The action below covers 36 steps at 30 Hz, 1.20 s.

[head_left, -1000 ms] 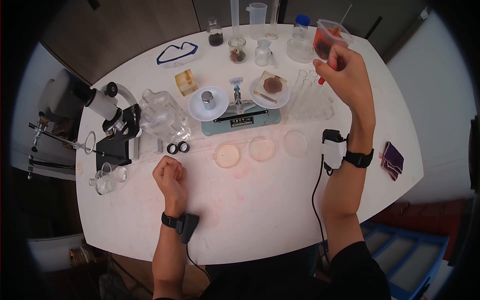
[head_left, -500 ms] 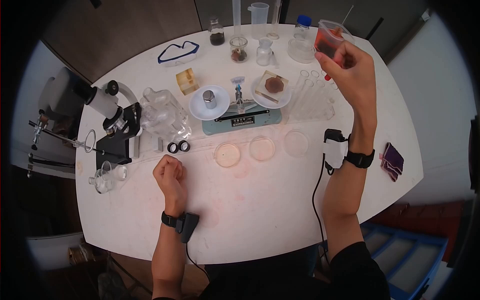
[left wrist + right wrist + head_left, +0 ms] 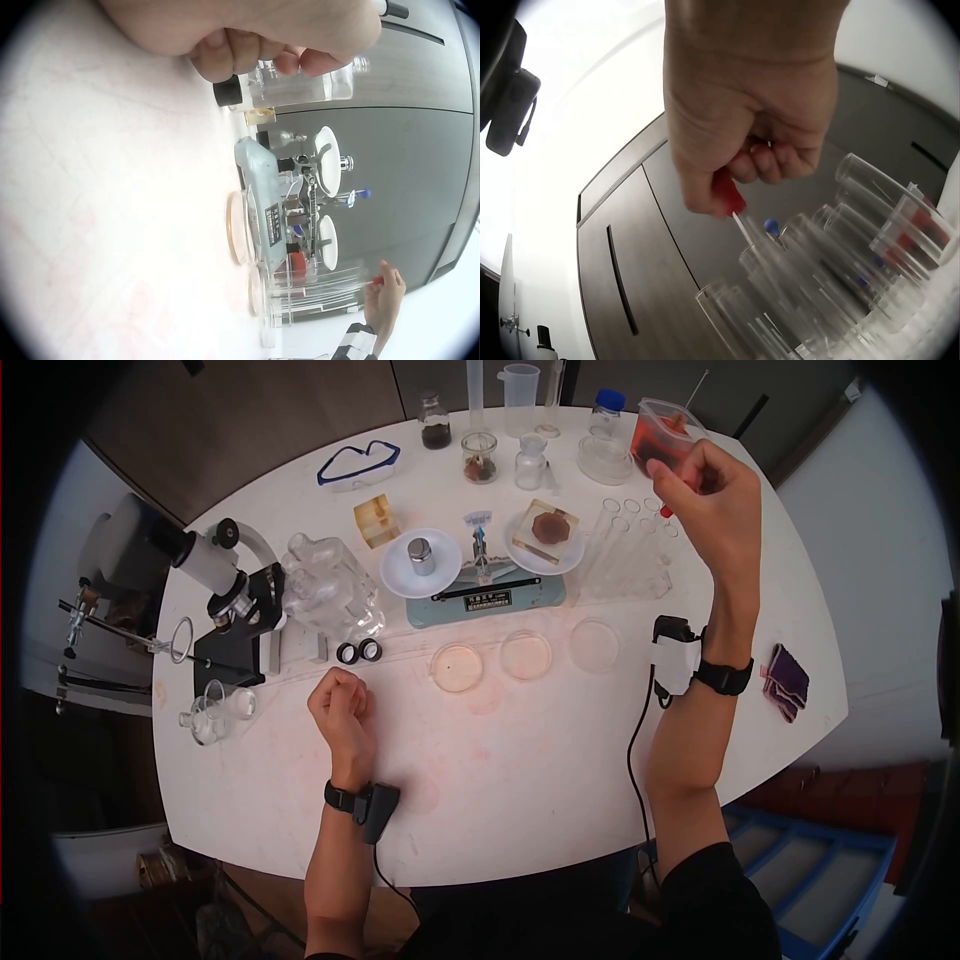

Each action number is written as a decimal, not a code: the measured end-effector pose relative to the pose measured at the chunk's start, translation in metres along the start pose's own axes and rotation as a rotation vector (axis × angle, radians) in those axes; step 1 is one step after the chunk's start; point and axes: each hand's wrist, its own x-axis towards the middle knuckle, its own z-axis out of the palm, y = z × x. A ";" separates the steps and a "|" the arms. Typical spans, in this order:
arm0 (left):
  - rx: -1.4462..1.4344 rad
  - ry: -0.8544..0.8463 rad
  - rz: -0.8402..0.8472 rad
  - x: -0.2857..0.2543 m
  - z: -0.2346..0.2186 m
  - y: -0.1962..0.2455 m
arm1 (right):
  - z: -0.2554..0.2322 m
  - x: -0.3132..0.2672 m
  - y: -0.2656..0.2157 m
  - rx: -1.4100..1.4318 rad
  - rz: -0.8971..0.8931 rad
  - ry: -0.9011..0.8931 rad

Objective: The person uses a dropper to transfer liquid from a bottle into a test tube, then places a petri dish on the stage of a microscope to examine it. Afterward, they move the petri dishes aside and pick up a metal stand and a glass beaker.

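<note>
My right hand (image 3: pixel 718 510) is raised over the back right of the table, pinching the red rubber bulb (image 3: pixel 727 193) of a dropper between thumb and fingers. Below the bulb, the dropper's thin pale stem (image 3: pixel 744 227) points down at the mouths of several upright clear test tubes (image 3: pixel 780 262). Its lower end blends into the glass in the right wrist view. My left hand (image 3: pixel 342 710) rests idle near the front left of the table, fingers loosely curled around nothing. Just beyond its knuckles lie two small black rings (image 3: pixel 359 651).
A balance (image 3: pixel 485 600) carries a metal weight (image 3: pixel 421 556) and a clear block (image 3: pixel 545 530). Petri dishes (image 3: pixel 457 667) lie in front. A microscope (image 3: pixel 235 595) and clear bottles (image 3: pixel 330 585) stand left. Behind my right hand is a tub of red liquid (image 3: pixel 660 435).
My right hand has shifted a little to the right over the test tubes, still pinching the dropper's red bulb. The left hand has stayed in place.
</note>
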 end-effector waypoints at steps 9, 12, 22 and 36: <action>-0.011 0.002 -0.003 0.000 0.000 0.000 | -0.004 -0.002 -0.005 0.053 -0.004 0.034; -0.009 -0.006 -0.005 0.000 -0.001 0.000 | -0.006 -0.003 -0.010 0.081 0.015 0.049; 0.001 0.001 -0.006 0.001 0.000 0.000 | -0.037 -0.013 -0.031 0.114 0.011 0.284; -0.059 0.011 -0.033 0.001 0.001 -0.002 | -0.098 -0.051 -0.028 -0.027 0.109 0.339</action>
